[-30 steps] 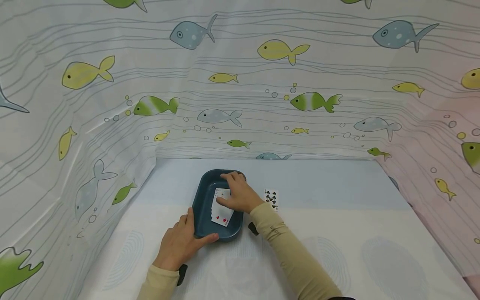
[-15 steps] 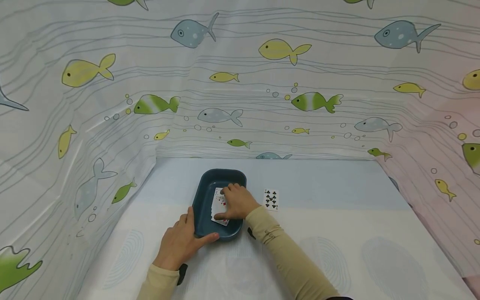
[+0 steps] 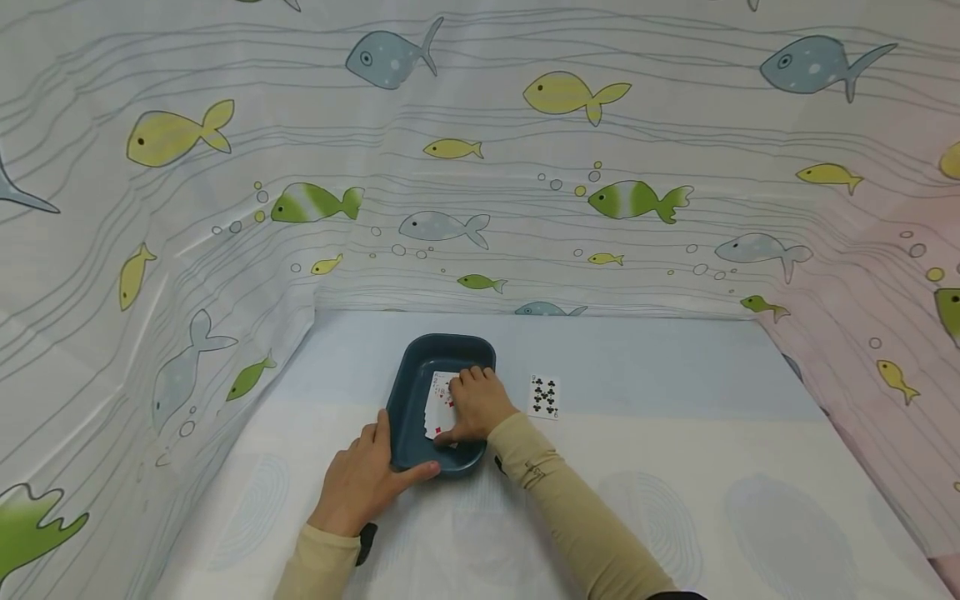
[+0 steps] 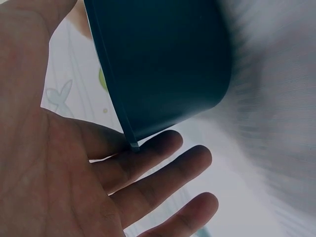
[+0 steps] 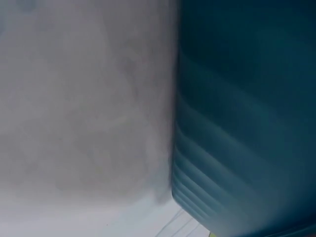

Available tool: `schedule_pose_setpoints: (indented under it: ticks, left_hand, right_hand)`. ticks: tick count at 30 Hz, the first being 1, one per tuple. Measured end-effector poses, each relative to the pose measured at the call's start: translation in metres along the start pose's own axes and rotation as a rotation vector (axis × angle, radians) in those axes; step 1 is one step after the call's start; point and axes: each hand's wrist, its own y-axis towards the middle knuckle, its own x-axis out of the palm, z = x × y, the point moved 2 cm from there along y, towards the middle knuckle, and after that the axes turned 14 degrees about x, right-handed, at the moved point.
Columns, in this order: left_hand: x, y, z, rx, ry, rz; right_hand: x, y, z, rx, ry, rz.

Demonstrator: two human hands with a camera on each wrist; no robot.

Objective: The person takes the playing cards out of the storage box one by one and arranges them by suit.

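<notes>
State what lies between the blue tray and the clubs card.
In the head view, the right hand and beige sleeve partly cover that gap; the rest shows bare table.

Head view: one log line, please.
left hand: touches dark-blue round-cornered tray | right hand: over white playing cards in tray, grip unclear | white card with black clubs: face up, right of tray

Lone card (image 3: 543,397) right of tray (image 3: 406,417): number 9 in top left corner, upside-down 9 in bottom right corner, black club signs in middle. Pile (image 3: 438,412) in tray: red diamond signs on cards, corner marks too small to read. Dark marks on right sleeve (image 3: 566,512): too fuzzy to read.
</notes>
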Motion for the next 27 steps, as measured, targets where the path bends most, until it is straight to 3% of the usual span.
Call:
schedule_pose_setpoints:
  ticks: [9, 27]
  left_hand:
    - [-0.001, 0.0002, 0.0005, -0.007, -0.002, -0.017]
    - [-0.0016, 0.0004, 0.0011, -0.001, 0.007, -0.018]
  right_hand:
    - [-0.0003, -0.0003, 0.0001, -0.005, -0.022, -0.007]
    - [0.005, 0.004, 0.0036, -0.013, 0.1, 0.017]
